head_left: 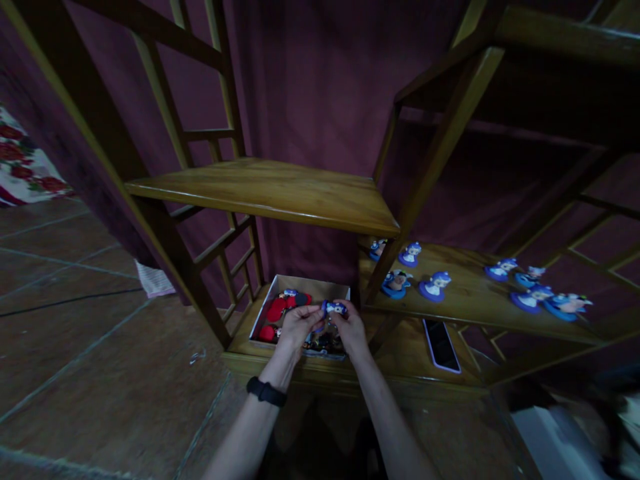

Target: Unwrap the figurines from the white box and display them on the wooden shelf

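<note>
A small purple-and-white figurine (pixel 335 307) is held between both hands, above an open cardboard box (pixel 331 289). My left hand (pixel 299 325) has its fingers closed on the figurine's base side, and a dark band circles that wrist. From the other side my right hand (pixel 351 327) pinches the same figurine. Inside the box lie figurines with red bases (pixel 276 309) on the left. Darker figurines (pixel 323 341) sit at the box's front, partly covered by my hands.
On the right shelf (pixel 470 293) stand several figurines with purple or blue bases, among them a purple one (pixel 435 286). A phone (pixel 442 345) lies on the lower board. An upper wooden shelf (pixel 270 190) juts out above the box. Slanting posts (pixel 435 173) frame the space.
</note>
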Demonstrator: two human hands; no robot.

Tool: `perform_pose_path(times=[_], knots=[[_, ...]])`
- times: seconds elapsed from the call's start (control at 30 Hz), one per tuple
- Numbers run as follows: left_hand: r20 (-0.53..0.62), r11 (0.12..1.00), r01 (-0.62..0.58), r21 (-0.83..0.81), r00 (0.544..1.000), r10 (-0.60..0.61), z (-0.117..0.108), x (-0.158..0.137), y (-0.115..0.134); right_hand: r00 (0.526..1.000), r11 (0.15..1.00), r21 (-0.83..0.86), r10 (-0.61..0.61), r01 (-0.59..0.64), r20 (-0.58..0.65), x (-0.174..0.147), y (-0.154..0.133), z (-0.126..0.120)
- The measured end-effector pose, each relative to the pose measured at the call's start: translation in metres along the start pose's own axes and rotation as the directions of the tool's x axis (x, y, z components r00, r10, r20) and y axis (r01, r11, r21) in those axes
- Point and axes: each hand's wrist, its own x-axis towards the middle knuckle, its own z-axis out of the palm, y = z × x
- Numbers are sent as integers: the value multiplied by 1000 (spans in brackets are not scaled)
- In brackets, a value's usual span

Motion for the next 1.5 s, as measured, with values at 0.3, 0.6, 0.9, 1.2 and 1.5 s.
perform_pose_path(times=[0.3,0.6,0.9,1.2,1.5], knots=[[20,1000,-9,15,1000,8,0,0,-2,1000,1000,-14,-22,21,-7,-2,1,2],[50,989,-116,96,992,112,-3,5,-10,998,998,48,32,-30,-48,-6,-7,3],[52,981,-151,122,988,146,-2,5,-10,977,968,206,169,-140,-130,-8,-1,7],[-16,996,-65,53,998,66,2,1,-5,991,985,143,107,-95,-82,-7,-5,7],[-15,998,-55,35,998,55,4,1,-6,998,990,-135,-45,38,-46,0,0,1]])
